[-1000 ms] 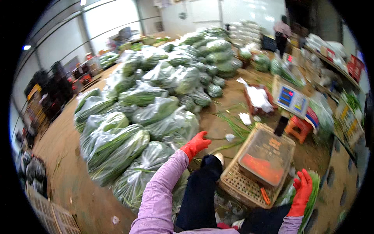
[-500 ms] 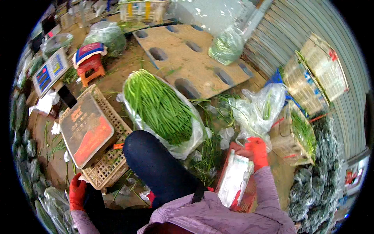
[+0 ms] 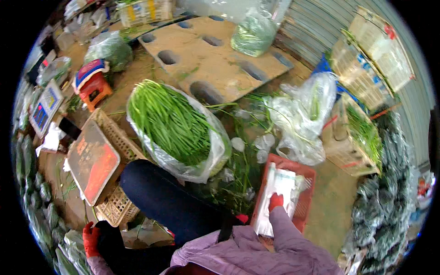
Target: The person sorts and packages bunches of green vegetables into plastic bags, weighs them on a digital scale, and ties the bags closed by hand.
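Observation:
My right hand (image 3: 276,200), in a red glove, presses onto a stack of white plastic bags (image 3: 270,215) inside a red plastic basket (image 3: 310,183). Its fingers are foreshortened against the bags, so their grip is unclear. Also red-gloved, my left hand (image 3: 90,239) is beside my left knee at the lower left, its fingertips apart and nothing visible in them. Ahead of my knee lies a big bundle of long green stalks (image 3: 172,126) in an open clear plastic bag (image 3: 213,158). Left of it, a scale with a dirty metal platform (image 3: 94,160) rests on a beige crate (image 3: 119,208).
A holed wooden board (image 3: 192,50) carries a bagged bundle of greens (image 3: 254,34). Crumpled clear plastic (image 3: 300,117) and beige crates (image 3: 348,142) stand at the right. A red stool (image 3: 94,91) is at the far left. Dark plastic-wrapped goods (image 3: 385,197) line the right side.
My right hand has moved from the basket's far right edge onto the white bags inside. My left hand has shifted slightly lower, away from the crate. The whole view has shifted a little.

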### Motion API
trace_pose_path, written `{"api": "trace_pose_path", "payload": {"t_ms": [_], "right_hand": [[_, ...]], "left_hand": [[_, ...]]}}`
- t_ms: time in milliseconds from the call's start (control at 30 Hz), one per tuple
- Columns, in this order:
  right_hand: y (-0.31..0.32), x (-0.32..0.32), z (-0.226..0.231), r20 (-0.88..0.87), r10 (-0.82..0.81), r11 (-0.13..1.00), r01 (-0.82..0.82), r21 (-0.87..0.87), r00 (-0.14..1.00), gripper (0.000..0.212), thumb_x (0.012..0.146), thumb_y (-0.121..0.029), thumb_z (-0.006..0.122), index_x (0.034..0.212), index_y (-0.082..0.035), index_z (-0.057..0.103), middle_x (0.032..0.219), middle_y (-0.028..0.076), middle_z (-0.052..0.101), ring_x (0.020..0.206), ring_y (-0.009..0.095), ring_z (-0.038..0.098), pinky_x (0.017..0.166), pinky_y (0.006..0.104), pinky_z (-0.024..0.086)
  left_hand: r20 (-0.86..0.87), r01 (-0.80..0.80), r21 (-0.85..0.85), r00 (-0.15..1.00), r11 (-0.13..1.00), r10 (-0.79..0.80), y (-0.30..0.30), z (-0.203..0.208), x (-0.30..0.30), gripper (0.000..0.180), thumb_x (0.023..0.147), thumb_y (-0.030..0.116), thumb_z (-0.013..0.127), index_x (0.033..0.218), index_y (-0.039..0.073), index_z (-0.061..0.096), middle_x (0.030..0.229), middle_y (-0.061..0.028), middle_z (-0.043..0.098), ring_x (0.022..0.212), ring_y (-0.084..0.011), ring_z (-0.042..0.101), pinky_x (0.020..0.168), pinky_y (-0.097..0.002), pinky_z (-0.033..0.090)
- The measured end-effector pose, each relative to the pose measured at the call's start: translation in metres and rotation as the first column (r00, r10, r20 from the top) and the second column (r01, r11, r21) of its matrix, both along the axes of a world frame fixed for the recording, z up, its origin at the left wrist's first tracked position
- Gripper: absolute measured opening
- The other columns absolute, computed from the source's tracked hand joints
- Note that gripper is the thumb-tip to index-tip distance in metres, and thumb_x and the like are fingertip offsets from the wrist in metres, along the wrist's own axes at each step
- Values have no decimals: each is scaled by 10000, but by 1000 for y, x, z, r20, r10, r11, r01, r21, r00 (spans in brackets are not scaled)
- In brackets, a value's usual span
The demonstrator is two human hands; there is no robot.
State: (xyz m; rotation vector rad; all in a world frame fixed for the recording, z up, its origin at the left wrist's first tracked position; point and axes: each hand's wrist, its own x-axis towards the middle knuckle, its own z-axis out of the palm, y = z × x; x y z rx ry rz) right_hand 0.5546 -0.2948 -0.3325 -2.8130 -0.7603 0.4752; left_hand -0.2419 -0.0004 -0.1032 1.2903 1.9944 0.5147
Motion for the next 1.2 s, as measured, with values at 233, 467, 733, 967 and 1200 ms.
{"api": "trace_pose_path", "payload": {"t_ms": [233,467,733,967,1200], "right_hand": [[-8,-20,-47,-31,503,825,-491,-279,863,284,807,-169,600,1043,-12,619,872,160,677,844,281,675,639,405,517],[-2,51,62,26,257,965,-255,-60,966,350,857,-376,571,820,-48,686,822,195,664,817,387,645,767,481,501],[18,104,210,-144,332,943,-330,39,932,172,738,-170,753,758,-24,664,712,82,652,689,155,615,655,332,499],[86,105,340,-265,109,950,-22,311,958,198,768,-177,724,775,-2,633,732,55,630,645,132,561,597,276,456],[266,-127,416,524,520,138,-672,728,675,119,739,-139,737,812,-76,668,737,73,628,680,258,592,633,377,459]], "left_hand": [[147,-45,4,988,999,43,-1,16,38,412,812,66,646,1211,9,560,814,-58,628,663,-126,570,625,-261,478],[194,-18,-18,981,1000,21,9,42,66,397,830,45,621,1219,3,556,824,-73,642,693,-132,584,632,-253,482],[323,73,225,935,972,-145,50,66,110,345,884,42,579,1228,15,568,929,-76,657,814,-154,615,754,-290,516],[358,120,311,904,943,-233,60,105,167,372,908,68,577,1277,33,536,945,-87,658,807,-152,612,756,-270,512],[783,379,241,468,893,-410,5,193,321,620,894,184,636,1430,94,338,1255,-168,535,1073,-243,593,897,-360,495]]}}
